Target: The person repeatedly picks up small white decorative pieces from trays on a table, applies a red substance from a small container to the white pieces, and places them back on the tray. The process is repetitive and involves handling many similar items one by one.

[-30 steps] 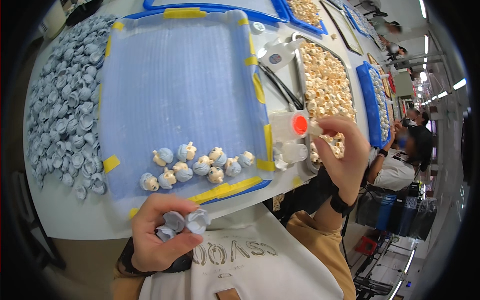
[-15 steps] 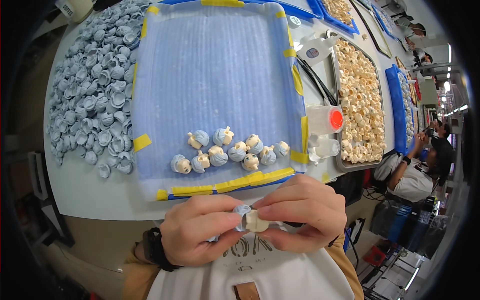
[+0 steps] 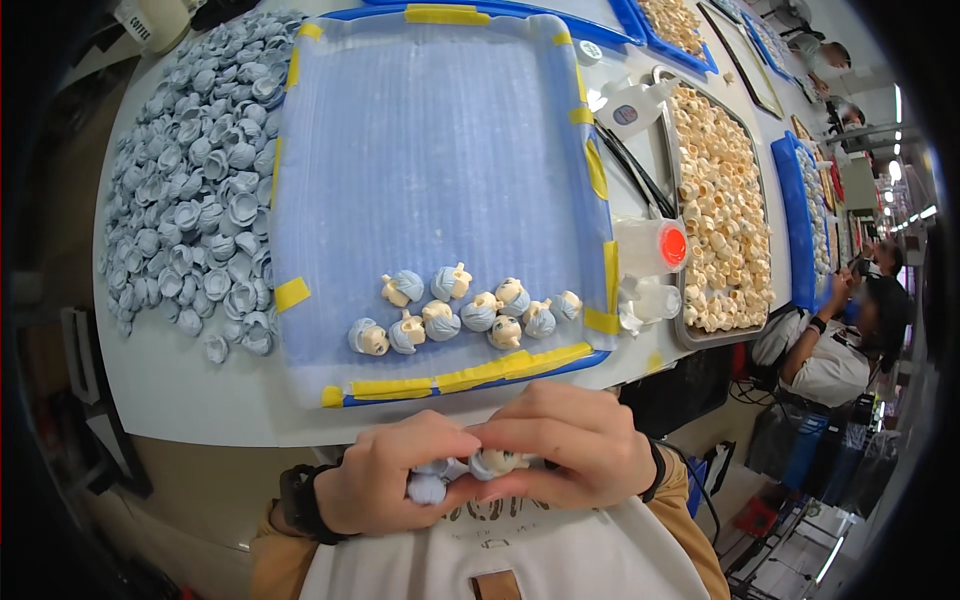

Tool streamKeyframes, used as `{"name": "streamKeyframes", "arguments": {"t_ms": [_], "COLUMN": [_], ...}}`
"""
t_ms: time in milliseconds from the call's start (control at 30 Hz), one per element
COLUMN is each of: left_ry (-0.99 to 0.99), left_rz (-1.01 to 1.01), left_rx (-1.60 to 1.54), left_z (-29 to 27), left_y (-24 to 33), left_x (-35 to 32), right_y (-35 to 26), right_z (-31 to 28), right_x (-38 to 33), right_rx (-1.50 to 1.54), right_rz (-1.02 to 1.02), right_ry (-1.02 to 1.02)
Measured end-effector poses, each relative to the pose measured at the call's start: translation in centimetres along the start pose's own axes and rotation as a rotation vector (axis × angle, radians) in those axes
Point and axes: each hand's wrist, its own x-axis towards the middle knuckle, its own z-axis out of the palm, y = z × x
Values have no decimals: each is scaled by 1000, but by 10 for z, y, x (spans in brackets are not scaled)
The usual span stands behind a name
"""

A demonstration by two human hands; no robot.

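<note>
Blue-capped doll head (image 3: 506, 461), long axis crosswise, cap (image 3: 481, 466) leftward, between pinching left fingers (image 3: 437, 441) and right fingers (image 3: 545, 439)

Bright, even, cool light covers the smooth white tabletop (image 3: 200, 400); long white ceiling tube lights (image 3: 898, 105) glare at far right. The pale translucent film sheet (image 3: 430, 170) carries a milky sheen, and the brownish floor (image 3: 200, 475) looks dimmer. Soft shadow lies on the small blue-and-cream plastic doll head (image 3: 497, 462) under the bare right hand (image 3: 585, 440). Fisheye distortion bows straight edges; black vignetting swallows the corners.
</note>
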Motion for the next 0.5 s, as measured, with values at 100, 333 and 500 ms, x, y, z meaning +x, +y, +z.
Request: {"name": "streamKeyframes", "arguments": {"t_ms": [100, 333, 500], "left_ry": [126, 181, 49], "left_rz": [-31, -375, -352], "left_rx": [-6, -98, -120], "left_z": [-5, -16, -10], "left_y": [3, 9, 8], "left_x": [-12, -7, 5], "right_y": [0, 15, 5], "right_z": [-11, 4, 18], "right_x": [1, 3, 6], "right_rx": [-152, -306, -268], "right_rz": [58, 15, -228], "right_ry": [22, 138, 173]}}
